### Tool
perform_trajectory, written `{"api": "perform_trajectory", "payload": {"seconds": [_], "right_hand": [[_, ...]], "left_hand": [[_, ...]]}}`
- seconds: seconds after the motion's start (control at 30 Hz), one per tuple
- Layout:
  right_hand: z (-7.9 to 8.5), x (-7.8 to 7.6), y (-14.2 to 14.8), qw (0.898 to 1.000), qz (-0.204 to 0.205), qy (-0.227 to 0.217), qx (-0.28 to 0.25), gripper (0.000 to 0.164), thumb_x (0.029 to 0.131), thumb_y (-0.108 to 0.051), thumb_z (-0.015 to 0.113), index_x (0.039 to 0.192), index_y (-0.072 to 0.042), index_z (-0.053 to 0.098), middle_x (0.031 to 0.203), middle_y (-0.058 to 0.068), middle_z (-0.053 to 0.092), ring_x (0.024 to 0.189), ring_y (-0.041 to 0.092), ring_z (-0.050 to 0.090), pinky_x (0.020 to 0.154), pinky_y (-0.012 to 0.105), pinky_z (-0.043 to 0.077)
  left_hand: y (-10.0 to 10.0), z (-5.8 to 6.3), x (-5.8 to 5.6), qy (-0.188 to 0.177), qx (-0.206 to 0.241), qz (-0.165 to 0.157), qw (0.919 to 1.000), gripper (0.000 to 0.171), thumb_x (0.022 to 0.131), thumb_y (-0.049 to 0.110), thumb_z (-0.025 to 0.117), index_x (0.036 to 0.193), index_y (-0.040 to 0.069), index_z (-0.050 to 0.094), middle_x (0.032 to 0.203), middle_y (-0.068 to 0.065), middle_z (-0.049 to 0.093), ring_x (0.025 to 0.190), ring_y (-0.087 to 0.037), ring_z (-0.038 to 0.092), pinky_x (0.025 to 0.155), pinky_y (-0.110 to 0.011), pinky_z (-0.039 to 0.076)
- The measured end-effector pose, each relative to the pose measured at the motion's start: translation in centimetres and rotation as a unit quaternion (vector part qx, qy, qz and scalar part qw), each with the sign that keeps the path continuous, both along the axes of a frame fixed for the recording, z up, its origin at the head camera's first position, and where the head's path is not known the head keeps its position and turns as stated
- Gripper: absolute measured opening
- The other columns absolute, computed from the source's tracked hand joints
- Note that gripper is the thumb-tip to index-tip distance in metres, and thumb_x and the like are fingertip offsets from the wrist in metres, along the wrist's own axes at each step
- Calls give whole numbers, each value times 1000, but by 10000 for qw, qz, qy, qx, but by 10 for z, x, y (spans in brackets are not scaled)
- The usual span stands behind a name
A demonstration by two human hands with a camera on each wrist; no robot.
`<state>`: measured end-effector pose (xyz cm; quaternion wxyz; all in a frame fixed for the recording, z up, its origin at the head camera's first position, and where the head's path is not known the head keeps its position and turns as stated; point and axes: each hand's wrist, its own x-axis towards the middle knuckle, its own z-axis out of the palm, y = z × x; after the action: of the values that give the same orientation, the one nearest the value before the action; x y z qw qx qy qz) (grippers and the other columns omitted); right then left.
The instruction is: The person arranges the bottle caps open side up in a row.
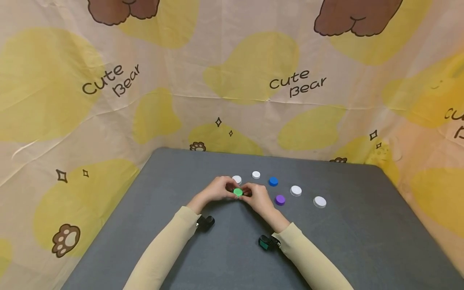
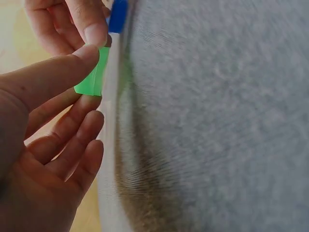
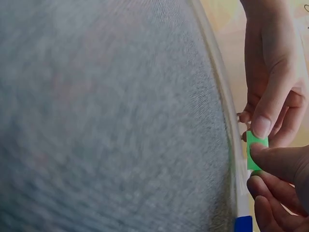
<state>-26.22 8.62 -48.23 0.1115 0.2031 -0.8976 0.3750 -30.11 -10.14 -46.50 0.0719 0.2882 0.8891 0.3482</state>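
A small round green tub-like piece (image 1: 237, 192) with slanting sides is between my two hands, close over the grey table. My left hand (image 1: 218, 188) pinches it from the left, thumb against its side; the left wrist view shows the other fingers loosely bent below. From the right, my right hand (image 1: 258, 197) pinches the same green piece (image 3: 258, 150) between thumb and fingers. The two thumbs nearly meet across it. Just behind my left fingertips sits a white round piece (image 1: 237, 179). A purple round piece (image 1: 280, 199) lies right of my right hand.
Further round pieces lie on the grey table (image 1: 355, 249): a white one (image 1: 255, 175) at the back, a blue one (image 1: 273, 181), and two larger white ones (image 1: 295, 190) to the right. A patterned cloth (image 1: 239, 80) hangs along the table's back and sides.
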Motion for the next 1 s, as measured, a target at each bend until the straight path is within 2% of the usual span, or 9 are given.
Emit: {"api": "perform_trajectory", "payload": {"seconds": [0.3,0.57,0.73,0.83,1.0], "right_hand": [[9,13,0,9994,197,241,-134,23,76,-16,79,96,-7,71,86,4,72,75,12,69,65,21,53],[14,24,3,9968,429,494,-454,26,78,-21,78,97,-5,72,86,5,71,74,13,68,66,27,55],[13,27,4,9957,492,659,-436,22,80,-24,77,96,-11,73,85,1,71,72,8,65,65,24,54],[13,28,5,9956,477,676,-430,18,81,-22,75,96,-13,73,87,-1,71,74,7,65,66,23,53],[13,30,6,9960,467,571,-506,15,83,-22,73,97,-14,73,88,-2,72,76,7,66,68,23,53]], "left_hand": [[-10,8,15,95,437,-118,9989,27,77,24,80,102,15,72,91,2,69,80,-7,64,71,-22,51],[-16,14,28,-42,705,-138,9974,31,80,30,76,105,11,71,94,-1,72,80,-8,63,70,-23,52],[-19,13,36,-211,920,-48,9955,22,82,29,74,101,18,72,89,4,70,77,-9,62,68,-25,51],[-19,11,39,-182,1113,-9,9936,17,83,28,73,99,21,72,88,4,70,75,-11,61,67,-28,50],[-19,9,42,-89,1259,-43,9920,18,85,25,72,101,17,72,91,1,70,78,-16,62,69,-34,50]]}}
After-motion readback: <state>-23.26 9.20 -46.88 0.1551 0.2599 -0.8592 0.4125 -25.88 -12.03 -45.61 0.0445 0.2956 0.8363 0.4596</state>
